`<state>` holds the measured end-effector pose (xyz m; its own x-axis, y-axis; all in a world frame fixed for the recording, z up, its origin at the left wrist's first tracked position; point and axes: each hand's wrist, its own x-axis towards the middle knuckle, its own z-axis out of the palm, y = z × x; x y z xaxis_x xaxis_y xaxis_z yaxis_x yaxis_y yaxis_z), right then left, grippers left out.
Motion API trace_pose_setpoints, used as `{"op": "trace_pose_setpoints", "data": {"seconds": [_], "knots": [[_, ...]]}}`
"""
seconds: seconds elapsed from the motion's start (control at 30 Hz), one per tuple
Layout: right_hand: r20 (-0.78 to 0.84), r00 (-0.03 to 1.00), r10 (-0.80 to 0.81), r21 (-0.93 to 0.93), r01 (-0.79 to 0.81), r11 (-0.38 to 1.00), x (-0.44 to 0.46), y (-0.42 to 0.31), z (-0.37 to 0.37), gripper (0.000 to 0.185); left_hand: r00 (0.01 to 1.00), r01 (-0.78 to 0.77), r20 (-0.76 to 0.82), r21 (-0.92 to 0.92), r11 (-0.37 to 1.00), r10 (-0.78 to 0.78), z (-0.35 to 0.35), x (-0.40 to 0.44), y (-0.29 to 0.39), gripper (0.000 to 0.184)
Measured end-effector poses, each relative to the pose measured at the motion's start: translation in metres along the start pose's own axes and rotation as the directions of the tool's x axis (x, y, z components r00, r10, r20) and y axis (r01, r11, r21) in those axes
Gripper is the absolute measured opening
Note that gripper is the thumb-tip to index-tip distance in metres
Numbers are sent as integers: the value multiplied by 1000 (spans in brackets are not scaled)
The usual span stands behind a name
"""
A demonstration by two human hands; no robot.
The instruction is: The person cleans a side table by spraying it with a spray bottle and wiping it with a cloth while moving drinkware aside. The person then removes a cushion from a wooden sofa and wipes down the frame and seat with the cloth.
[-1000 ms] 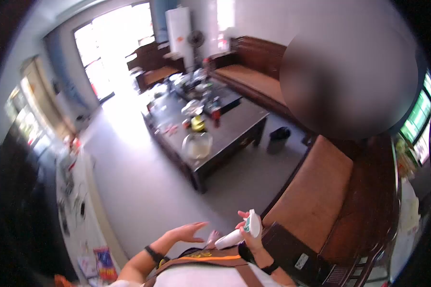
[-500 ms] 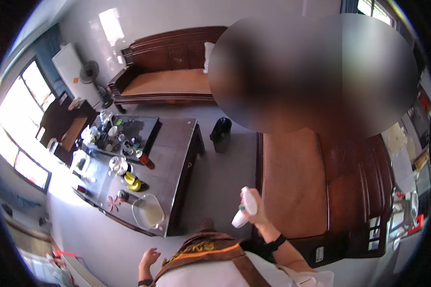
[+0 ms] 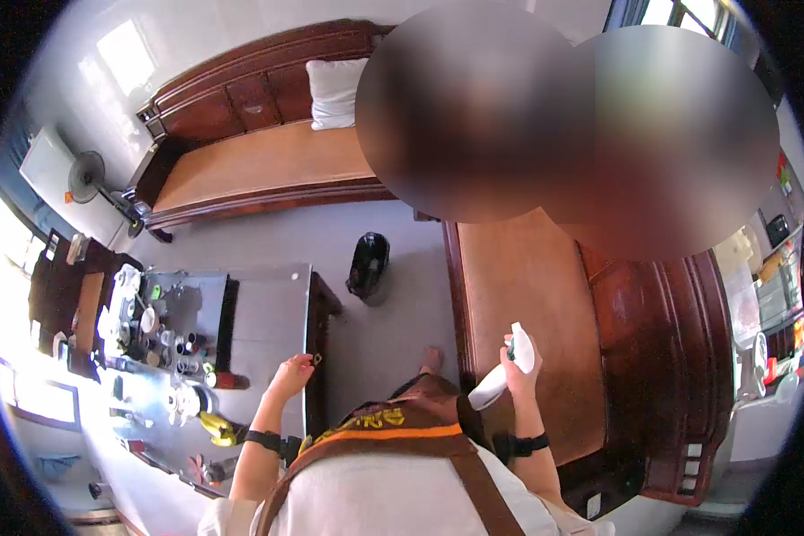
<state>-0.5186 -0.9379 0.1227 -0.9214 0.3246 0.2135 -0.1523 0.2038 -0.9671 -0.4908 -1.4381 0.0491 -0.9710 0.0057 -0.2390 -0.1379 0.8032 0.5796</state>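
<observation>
My right hand (image 3: 520,371) is wrapped round what looks like a white spray bottle (image 3: 488,388), held tilted above the orange-brown seat of the near bench. Its head points up beside my fingers. My left hand (image 3: 289,376) is over the right edge of the dark table (image 3: 277,313), fingers curled together. A small brass-coloured ring (image 3: 317,359) shows at the fingertips, against the table's side; whether it is a drawer pull or a loose thing I cannot make out.
Yellow bananas (image 3: 217,428), a red-brown can (image 3: 226,381) and several cups stand on the table. A black bin (image 3: 368,265) is on the floor. The wooden bench (image 3: 531,295) runs along my right; another bench (image 3: 259,165) with a white cushion (image 3: 337,93) is behind.
My left hand has risen from low beside my body to the table's edge. My right hand has moved right with the white bottle. The view has shifted forward, towards the bin and benches.
</observation>
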Motion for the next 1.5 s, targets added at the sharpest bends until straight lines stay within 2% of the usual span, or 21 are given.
{"op": "trace_pose_setpoints", "data": {"seconds": [0.03, 0.07, 0.1, 0.17, 0.2, 0.3, 0.37, 0.43, 0.5, 0.57, 0.63, 0.67, 0.73, 0.87, 0.93, 1.0, 1.07, 1.17, 1.27, 1.37, 1.5], "knots": [[-35, 999, 29, 53, -27, 998, 30, 14, 5, 31, 999, 40, 30, 23, 999, -41, 2, 36, 11, 35], [-14, 999, -32, -62, 31, 998, 60, 23, 8, 35, 991, 71, 114, 60, 996, -77, 6, 59, 20, 35], [-28, 999, -29, -57, 27, 998, 88, 33, 9, 35, 974, 150, 145, 161, 975, -174, 14, 80, 29, 35], [38, 997, -61, -83, 64, 994, 147, 38, 21, 38, 974, 48, 221, 13, 999, -50, 20, 119, 36, 35], [33, 998, -44, -88, 47, 995, 174, 41, 29, 38, 970, 51, 238, 19, 999, -54, 18, 141, 36, 35], [105, 989, -101, -172, 118, 978, 268, 45, 51, 34, 971, 47, 234, 40, 998, -55, 13, 203, 51, 36], [137, 984, -117, -207, 144, 968, 324, 43, 73, 36, 956, 254, 175, -98, 962, -234, -7, 244, 64, 36], [130, 986, -101, -187, 124, 975, 379, 64, 94, 37, 976, 190, 126, -84, 978, -179, -12, 294, 52, 32], [113, 993, -31, -185, 52, 981, 431, 82, 112, 35, 958, 224, 192, -27, 974, -215, -20, 352, 42, 31], [58, 998, 14, -136, -6, 991, 480, 84, 130, 32, 952, 182, 239, 55, 982, -190, -27, 429, 17, 31], [-28, 999, 30, -159, -34, 987, 532, 101, 142, 30, 915, -218, 386, 232, 948, 116, -30, 504, -18, 31], [-80, 994, 76, -120, -85, 989, 558, 110, 147, 32, 962, -117, 272, 332, 936, 24, -42, 537, 6, 31], [-109, 987, 118, -133, -133, 982, 611, 126, 151, 32, 987, -81, 147, 135, 988, 61, -76, 604, 47, 29], [-162, 956, 244, -3, -248, 969, 683, 122, 164, 33, 974, -117, 202, 56, 992, 103, -134, 712, 148, 29], [-183, 951, 250, 10, -253, 967, 720, 124, 169, 33, 939, -242, 247, -26, 970, 241, -137, 767, 172, 30], [-163, 935, 315, -21, -322, 946, 748, 131, 170, 32, 923, -290, 256, -24, 957, 287, -139, 807, 209, 30], [-176, 935, 308, -31, -318, 948, 780, 149, 173, 32, 907, -350, 238, -29, 936, 347, -134, 845, 248, 30], [-164, 921, 354, 26, -355, 935, 823, 164, 177, 31, 863, -405, 335, 12, 914, 378, -129, 889, 299, 31], [-137, 905, 403, -34, -411, 911, 866, 172, 182, 31, 769, -455, 514, 24, 890, 379, -110, 935, 327, 32], [-107, 872, 478, -141, -489, 861, 904, 185, 192, 34, 711, -570, 574, 131, 811, 407, -85, 979, 358, 35], [-157, 879, 450, -216, -476, 853, 960, 210, 206, 33, 651, -593, 681, 181, 784, 335, -56, 1032, 413, 43]]}}
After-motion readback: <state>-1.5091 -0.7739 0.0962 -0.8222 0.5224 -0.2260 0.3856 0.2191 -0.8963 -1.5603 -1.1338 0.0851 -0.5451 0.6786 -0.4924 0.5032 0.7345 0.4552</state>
